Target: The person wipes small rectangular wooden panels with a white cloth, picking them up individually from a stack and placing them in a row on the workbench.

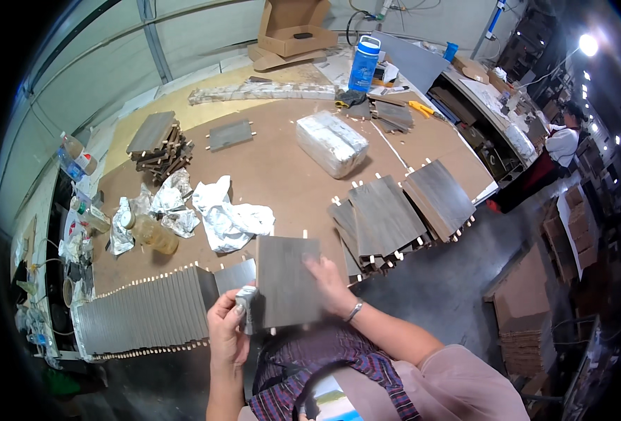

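Far left on the brown worktable (282, 175), a long row of grey wooden panels standing on edge (145, 312) runs along the near side, pale dowel pegs poking from their ends. Above it lies a clear plastic bottle of amber liquid (152, 234), tipped on its side among crumpled silver foil wrappers (167, 207), and a white crumpled plastic sheet (230, 217) sits just beside those. Further back, a small stack of dark wooden slats (157, 144).

Now the hands. The left hand (228, 333) curls its fingers tight around a small grey block-like object (247, 302), pressed against the lower left edge of the flat grey rectangular wooden panel (288, 281). What that small object is, I cannot tell. The panel is held up over the lap, at the table's near edge. The right hand (331, 284) lies on the panel's right side, fingers spread flat across its face, a metal bracelet at the wrist.

To the right, a fanned pile of grey panels (388, 214) lies flat, and behind, a foil-wrapped bundle (331, 142).
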The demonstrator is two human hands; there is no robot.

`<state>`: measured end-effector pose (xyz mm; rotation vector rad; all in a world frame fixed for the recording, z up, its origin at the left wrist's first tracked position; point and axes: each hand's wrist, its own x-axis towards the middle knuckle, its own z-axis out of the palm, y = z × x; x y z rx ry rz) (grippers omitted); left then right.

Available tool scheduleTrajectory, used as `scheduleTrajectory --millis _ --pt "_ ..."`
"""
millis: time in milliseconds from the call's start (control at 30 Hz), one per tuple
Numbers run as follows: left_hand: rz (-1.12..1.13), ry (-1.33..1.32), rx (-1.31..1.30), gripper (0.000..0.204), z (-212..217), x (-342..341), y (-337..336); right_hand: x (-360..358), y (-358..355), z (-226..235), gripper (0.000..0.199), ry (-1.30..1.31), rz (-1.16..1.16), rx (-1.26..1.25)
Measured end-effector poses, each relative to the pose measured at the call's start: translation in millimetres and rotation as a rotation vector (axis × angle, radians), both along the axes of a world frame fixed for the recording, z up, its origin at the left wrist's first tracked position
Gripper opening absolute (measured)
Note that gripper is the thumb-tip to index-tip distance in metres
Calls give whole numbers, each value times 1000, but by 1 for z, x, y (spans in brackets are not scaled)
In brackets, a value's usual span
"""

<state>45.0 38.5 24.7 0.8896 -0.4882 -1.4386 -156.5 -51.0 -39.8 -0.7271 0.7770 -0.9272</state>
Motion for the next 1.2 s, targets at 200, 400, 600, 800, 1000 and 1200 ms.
scheduleTrajectory --millis 200,400,600,800,1000,1200 --pt "-123 -159 77 26 -6 -23 -11 28 18 -19 49 -173 71 173" --pt "-182 -222 84 27 -25 -30 -12 -4 13 -15 56 -361 414 549" --pt "-161 -216 112 28 -11 -23 -20 -12 5 -9 90 -414 347 289" --pt "-24 -832 -206 29 20 -42 -35 -6 0 4 111 -343 370 190" --pt "152 -1006 -121 31 10 -25 -63 -7 8 28 116 -403 392 187" --pt "275 -1082 -51 32 -20 18 -64 -22 0 -28 80 -956 389 436"
